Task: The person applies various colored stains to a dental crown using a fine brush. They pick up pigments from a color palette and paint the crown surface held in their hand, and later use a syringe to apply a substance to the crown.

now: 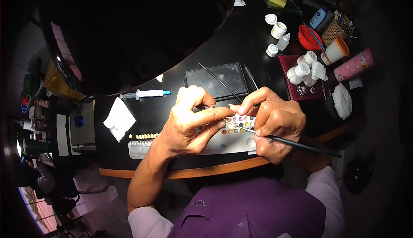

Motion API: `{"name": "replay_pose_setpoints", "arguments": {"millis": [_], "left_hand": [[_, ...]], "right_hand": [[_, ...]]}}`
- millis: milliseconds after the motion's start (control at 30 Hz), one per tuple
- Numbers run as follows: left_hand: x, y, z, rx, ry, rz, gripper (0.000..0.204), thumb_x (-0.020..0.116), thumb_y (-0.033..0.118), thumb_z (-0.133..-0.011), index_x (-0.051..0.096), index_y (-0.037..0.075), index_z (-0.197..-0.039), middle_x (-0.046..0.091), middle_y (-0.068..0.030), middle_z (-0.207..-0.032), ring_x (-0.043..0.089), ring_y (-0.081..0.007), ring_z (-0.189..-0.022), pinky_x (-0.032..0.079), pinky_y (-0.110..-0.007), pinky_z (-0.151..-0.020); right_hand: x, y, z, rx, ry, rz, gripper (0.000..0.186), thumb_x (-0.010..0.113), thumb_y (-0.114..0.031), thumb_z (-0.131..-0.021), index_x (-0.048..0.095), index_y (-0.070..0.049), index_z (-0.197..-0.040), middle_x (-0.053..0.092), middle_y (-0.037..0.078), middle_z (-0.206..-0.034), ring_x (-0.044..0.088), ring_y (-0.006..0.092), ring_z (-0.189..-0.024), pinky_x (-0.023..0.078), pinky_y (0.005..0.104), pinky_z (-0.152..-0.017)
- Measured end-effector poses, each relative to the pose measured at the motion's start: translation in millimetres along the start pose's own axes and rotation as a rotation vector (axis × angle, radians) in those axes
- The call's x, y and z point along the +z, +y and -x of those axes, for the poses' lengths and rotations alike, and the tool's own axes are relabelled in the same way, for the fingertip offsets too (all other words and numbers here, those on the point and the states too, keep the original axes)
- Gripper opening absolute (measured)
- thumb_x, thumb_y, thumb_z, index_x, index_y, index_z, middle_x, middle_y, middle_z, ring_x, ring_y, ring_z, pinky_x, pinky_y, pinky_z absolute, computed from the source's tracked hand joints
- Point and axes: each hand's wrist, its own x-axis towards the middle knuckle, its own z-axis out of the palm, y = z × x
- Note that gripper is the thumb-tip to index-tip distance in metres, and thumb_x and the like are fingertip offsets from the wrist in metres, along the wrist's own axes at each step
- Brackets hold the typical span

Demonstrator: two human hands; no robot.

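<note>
My left hand [189,124] is closed in a pinch over the worktop, its thumb and forefinger on a small piece too hidden to make out. In my closed right hand [277,124] is a thin brush [297,144] with a long black handle, its fine tip pointing left toward the left fingertips. The right fingertips nearly meet the left forefinger. Under both hands lies a white palette [206,148] with rows of small coloured paint wells, partly covered by the fingers. A row of tooth-shaped shade samples [144,136] sits left of the palette.
Behind the hands lies a dark slab [193,79] with a thin tool [219,81] across it. A syringe [150,94] and folded tissue [119,119] are at left. Right are jars on a maroon tray [294,94], a red bowl [307,38] and a pink cylinder [355,66]. A large dark shape overhangs upper left.
</note>
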Motion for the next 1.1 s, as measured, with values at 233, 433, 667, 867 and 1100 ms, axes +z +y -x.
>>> {"name": "replay_pose_setpoints", "arguments": {"millis": [233,433,667,867,1100], "left_hand": [[0,3,-1,0.022,0.012,-0.048,0.043,0.087,0.01,-0.07,0.085,0.014,-0.113,0.055,-0.0012,-0.084,0.052,-0.0183,-0.079,0.035,-0.036,-0.075],[-1,4,-2,0.019,0.011,-0.065,0.04,0.087,0.011,-0.07,0.085,0.014,-0.11,0.055,-0.0009,-0.083,0.051,-0.0185,-0.075,0.035,-0.036,-0.072],[-1,2,-2,0.022,0.016,-0.067,0.039,0.087,0.011,-0.071,0.085,0.014,-0.11,0.055,-0.0008,-0.082,0.05,-0.0186,-0.074,0.035,-0.036,-0.071],[0,6,-2,0.03,0.012,-0.06,0.04,0.087,0.012,-0.071,0.085,0.014,-0.111,0.055,-0.0009,-0.082,0.051,-0.0187,-0.075,0.035,-0.036,-0.071],[-3,3,-4,0.04,0.005,-0.11,0.041,0.085,0.011,-0.072,0.086,0.014,-0.112,0.056,-0.0009,-0.08,0.05,-0.0187,-0.073,0.036,-0.036,-0.071]], "right_hand": [[4,0,1,-0.001,0.049,0.057,0.019,0.067,0.006,-0.067,0.056,-0.009,-0.07,0.059,0.002,-0.066,0.069,0.0288,-0.092,0.06,0.0394,-0.079],[6,-2,-1,0.008,0.027,0.127,0.019,0.067,0.006,-0.067,0.055,-0.008,-0.07,0.058,0.003,-0.064,0.07,0.0291,-0.089,0.059,0.0407,-0.081],[6,-1,-1,0.025,0.004,0.131,0.02,0.066,0.006,-0.066,0.053,-0.008,-0.07,0.058,0.003,-0.065,0.071,0.0306,-0.093,0.059,0.0395,-0.079],[6,-7,3,0.025,-0.006,0.133,0.018,0.065,0.005,-0.065,0.054,-0.008,-0.07,0.058,0.002,-0.066,0.071,0.031,-0.093,0.059,0.0395,-0.079],[-5,-6,3,0.057,0.1,0.034,0.014,0.068,0.003,-0.069,0.059,-0.007,-0.072,0.06,0.003,-0.067,0.062,0.0235,-0.075,0.059,0.0388,-0.076]]}}
